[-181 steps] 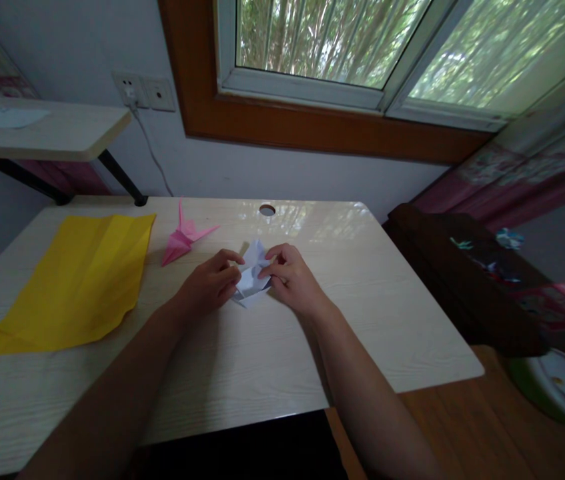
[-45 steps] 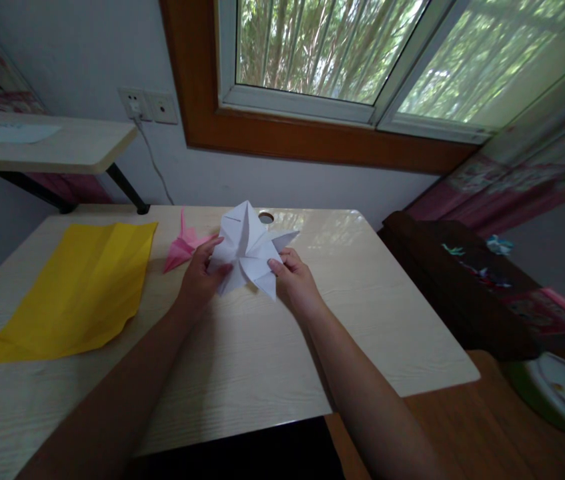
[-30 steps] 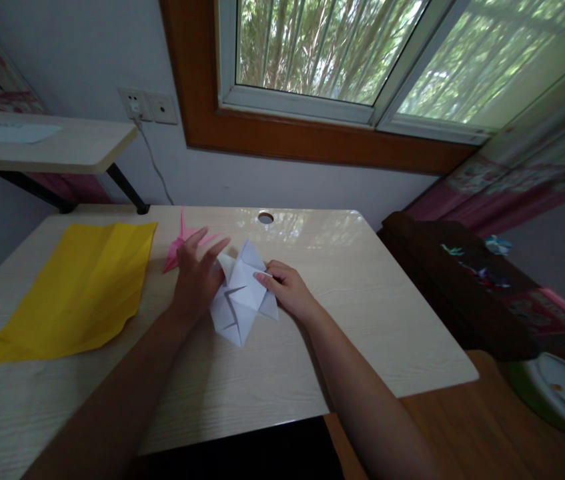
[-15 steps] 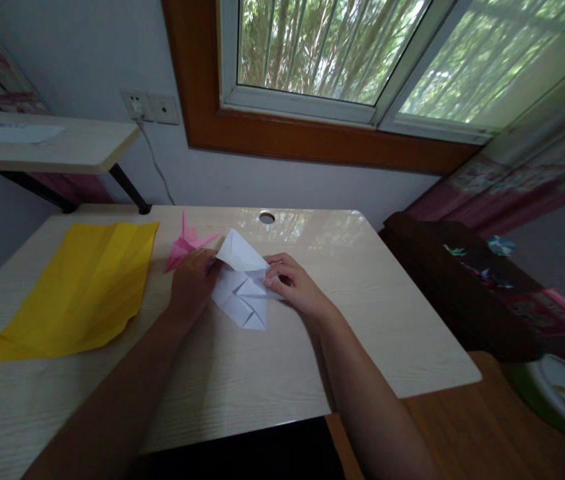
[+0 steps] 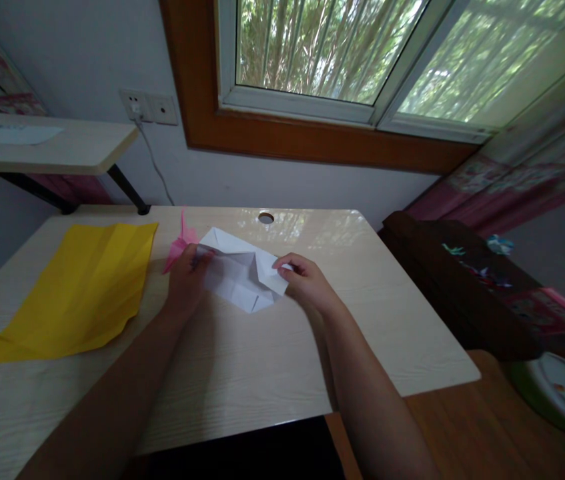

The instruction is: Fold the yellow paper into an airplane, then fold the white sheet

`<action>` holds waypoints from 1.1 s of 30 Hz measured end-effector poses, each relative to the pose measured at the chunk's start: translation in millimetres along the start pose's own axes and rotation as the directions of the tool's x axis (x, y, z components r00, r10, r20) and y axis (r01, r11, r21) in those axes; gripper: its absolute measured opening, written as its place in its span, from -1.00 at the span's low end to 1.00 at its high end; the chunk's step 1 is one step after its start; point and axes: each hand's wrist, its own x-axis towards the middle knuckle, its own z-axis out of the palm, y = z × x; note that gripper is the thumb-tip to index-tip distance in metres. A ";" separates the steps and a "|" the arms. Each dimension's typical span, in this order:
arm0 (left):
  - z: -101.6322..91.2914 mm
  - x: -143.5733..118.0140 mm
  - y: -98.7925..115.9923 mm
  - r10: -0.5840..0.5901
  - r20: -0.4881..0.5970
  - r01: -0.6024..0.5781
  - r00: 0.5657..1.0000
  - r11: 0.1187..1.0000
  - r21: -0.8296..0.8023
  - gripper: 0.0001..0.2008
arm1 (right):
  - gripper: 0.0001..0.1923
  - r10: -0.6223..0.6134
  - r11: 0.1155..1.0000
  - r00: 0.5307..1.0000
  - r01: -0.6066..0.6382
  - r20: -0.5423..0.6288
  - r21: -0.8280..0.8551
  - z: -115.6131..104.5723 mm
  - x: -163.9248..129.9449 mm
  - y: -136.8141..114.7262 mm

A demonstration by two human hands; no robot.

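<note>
— Can we read any lettering, label or number here?
— No; we find none on the creased white folded paper (image 5: 240, 271), the flat yellow paper sheet (image 5: 79, 283), or the white wall socket plate (image 5: 149, 107) at far left.

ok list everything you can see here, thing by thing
white folded paper: 1, white, creased, mid desk, held between both hands
yellow paper sheet: 1, yellow, creased, flat on the desk's left side
pink origami crane: 1, pink, behind the left hand, partly hidden
desk: 1, pale wood grain, with a round hole near its far edge
wall sockets: 2, white, on the wall, one with a cable plugged in
side shelf: 1, pale wood, upper left
window: 1, brown frame, greenery outside
dark cabinet: 1, right of desk
left hand: 1, grips the paper's left edge
right hand: 1, pinches the paper's right corner
</note>
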 end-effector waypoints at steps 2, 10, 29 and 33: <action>1.3 1.0 -2.0 -0.016 -0.016 0.015 1.000 0.998 -0.062 -0.80 | -0.84 0.020 0.998 0.999 -0.018 -0.042 0.053 -1.3 1.4 -1.4; 5.9 5.6 -14.8 -0.039 0.061 0.058 0.997 0.928 -0.367 -0.77 | -0.81 0.064 0.962 0.973 -0.001 -0.220 0.274 -6.7 9.1 11.1; -2.3 8.6 -12.3 -0.244 0.442 0.320 0.863 0.942 -0.105 -0.69 | -0.76 0.089 0.983 0.768 0.037 -0.634 0.182 -25.1 14.9 18.6; -2.1 10.1 -17.4 -0.215 0.449 0.253 0.867 0.967 -0.026 -0.69 | -0.77 0.104 0.988 0.733 -0.001 -0.672 0.152 -25.6 13.3 18.2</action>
